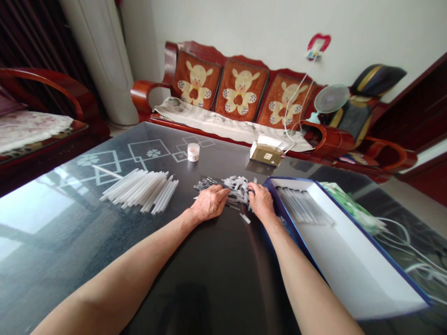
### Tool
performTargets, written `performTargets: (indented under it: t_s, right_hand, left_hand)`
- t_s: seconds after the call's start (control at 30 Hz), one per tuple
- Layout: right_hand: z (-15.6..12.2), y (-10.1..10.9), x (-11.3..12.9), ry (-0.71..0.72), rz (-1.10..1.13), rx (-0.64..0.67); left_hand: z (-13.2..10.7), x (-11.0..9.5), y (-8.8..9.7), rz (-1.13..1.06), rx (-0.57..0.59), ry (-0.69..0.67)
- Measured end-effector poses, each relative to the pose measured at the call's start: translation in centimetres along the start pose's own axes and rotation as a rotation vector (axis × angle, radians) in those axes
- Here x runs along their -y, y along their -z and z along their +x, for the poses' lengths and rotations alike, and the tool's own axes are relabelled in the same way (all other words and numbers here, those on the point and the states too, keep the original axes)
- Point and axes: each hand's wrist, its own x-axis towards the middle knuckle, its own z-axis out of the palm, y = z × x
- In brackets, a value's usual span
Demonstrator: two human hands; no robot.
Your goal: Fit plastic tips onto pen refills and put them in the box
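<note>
My left hand (211, 203) rests over the near side of a pile of thin dark-tipped sticks (206, 183), which look like pen parts. Its fingers are curled together, and what they hold, if anything, is hidden. Beside them is a heap of short white plastic pieces (239, 183) that resemble caps. My right hand (261, 201) is at the right edge of this heap, fingers bent in and closed; I cannot make out what is in them. One loose white piece (245, 218) lies on the table between my hands.
White translucent tubes (143, 188) lie in a row at left. A blue-rimmed box (370, 274) at right holds several clear pens (307, 207). Beyond stand a small round jar (193, 152) and a tissue box (267, 153). A green packet (352, 204) and white cables (415, 246) lie at far right.
</note>
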Motion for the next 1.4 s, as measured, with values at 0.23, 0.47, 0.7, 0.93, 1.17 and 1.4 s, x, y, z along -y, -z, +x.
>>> performTargets:
  t_s: [0.23, 0.47, 0.7, 0.93, 1.17, 1.4]
  right_hand:
    - [-1.5, 1.8, 0.9, -0.015, -0.02, -0.017]
    - [-3.4, 1.7, 5.2, -0.418, 0.804, -0.154]
    - [-4.0, 1.2, 7.3, -0.64, 1.225, -0.084]
    - [-4.1, 0.9, 6.9, -0.593, 1.128, -0.077]
    - [-4.2, 1.0, 6.8, -0.481, 1.011, -0.076]
    - [-4.1, 1.3, 6.7, -0.404, 0.938, -0.073]
  left_hand:
    - [0.0, 0.0, -0.1, -0.007, -0.007, -0.013]
    - [0.0, -0.2, 0.1, -0.019, -0.015, -0.038]
    - [0.1, -0.7, 0.6, -0.023, 0.037, -0.066]
    - [0.0, -0.9, 0.6, -0.018, 0.059, -0.082]
    - [0.0, -0.7, 0.3, -0.003, 0.083, -0.089]
    - [0.0, -0.7, 0.5, 0.002, 0.101, -0.111]
